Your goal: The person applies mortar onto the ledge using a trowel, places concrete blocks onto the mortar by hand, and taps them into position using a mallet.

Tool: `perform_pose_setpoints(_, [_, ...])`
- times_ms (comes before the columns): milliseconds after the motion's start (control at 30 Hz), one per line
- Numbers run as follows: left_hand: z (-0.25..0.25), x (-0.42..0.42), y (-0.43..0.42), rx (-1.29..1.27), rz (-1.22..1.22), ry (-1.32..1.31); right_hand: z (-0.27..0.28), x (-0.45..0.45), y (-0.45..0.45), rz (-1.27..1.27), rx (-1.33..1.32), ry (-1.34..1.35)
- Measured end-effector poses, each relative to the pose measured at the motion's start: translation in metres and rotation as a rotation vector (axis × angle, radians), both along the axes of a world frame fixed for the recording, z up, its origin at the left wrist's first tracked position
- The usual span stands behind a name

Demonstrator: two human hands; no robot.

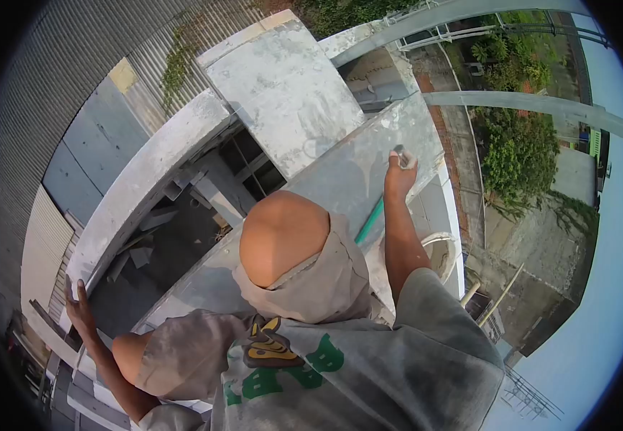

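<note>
My left hand (pixel 80 313) rests at the outer end of the curved white concrete ledge (pixel 135 167), its fingers stretched out and apart. Out in front, my right hand (pixel 400 172) is closed over the grey slab (pixel 358 159). A small dark-tipped thing shows at its thumb, too little of it to name. Below that wrist a green rod or tube (pixel 371 219) slants across the slab; whether it joins what the hand holds, I cannot tell. My bent knee (pixel 283 233) hides part of the slab.
A stained white concrete block (pixel 283 86) stands beyond the slab. Between ledge and slab is a deep opening (pixel 157 241) with debris inside. Pale beams (pixel 527 103) cross at upper right, above trees and walls far below. A round white rim (pixel 437 241) lies beside my right arm.
</note>
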State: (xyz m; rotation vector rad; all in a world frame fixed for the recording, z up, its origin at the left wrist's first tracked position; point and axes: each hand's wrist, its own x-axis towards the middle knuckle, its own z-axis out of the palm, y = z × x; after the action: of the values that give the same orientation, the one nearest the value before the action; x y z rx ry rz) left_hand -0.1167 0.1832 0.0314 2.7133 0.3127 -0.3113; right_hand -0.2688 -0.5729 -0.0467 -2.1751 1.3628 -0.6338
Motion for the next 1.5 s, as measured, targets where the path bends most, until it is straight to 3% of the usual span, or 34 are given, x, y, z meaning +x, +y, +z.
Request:
perform_pose_setpoints(67, [-0.005,0.003,0.015,0.066,-0.013,0.039,-0.006,-0.025,0.009,-0.148,-0.107,0.278])
perform_pose_setpoints(133, [-0.001,0.011,0.007,0.043,-0.030,0.028,-0.021,-0.040,0.014,-0.299,-0.021,0.495])
perform_pose_setpoints(200, [0.007,0.019,-0.014,0.060,-0.080,-0.020,-0.048,-0.059,0.008,-0.197,0.041,0.746])
perform_pose_setpoints(267, [0.002,0.026,-0.024,0.097,-0.155,-0.015,-0.059,-0.064,0.005,-0.242,0.069,0.807])
perform_pose_setpoints(367, [-0.004,0.030,-0.062,0.083,-0.335,-0.060,-0.087,-0.083,-0.028,-0.212,0.031,0.777])
perform_pose_setpoints(467, [-0.011,0.038,-0.068,0.075,-0.349,-0.076,-0.050,-0.067,-0.028,-0.451,0.321,0.376])
perform_pose_setpoints(567, [-0.015,0.034,-0.048,0.111,-0.317,-0.070,-0.011,-0.047,-0.021,-0.535,0.479,0.327])
perform_pose_setpoints(667, [-0.018,0.031,-0.039,0.177,-0.313,-0.066,0.019,-0.044,0.007,-0.260,0.497,0.295])
perform_pose_setpoints(833, [-0.024,0.024,-0.043,0.288,-0.398,0.004,0.035,0.019,0.043,0.507,0.601,0.184])
perform_pose_setpoints(933, [-0.021,0.018,-0.061,0.280,-0.412,0.020,0.080,0.104,0.094,0.992,0.494,0.315])
perform_pose_setpoints(1100, [-0.026,0.017,-0.068,0.264,-0.355,0.015,0.107,0.206,0.185,1.522,0.221,0.469])
perform_pose_setpoints(1367, [-0.034,0.020,-0.078,0.169,-0.225,-0.052,0.109,0.252,0.302,1.987,-0.046,0.418])
perform_pose_setpoints(1500, [-0.040,0.023,-0.079,0.139,-0.183,-0.058,0.084,0.254,0.329,2.003,-0.194,0.472])
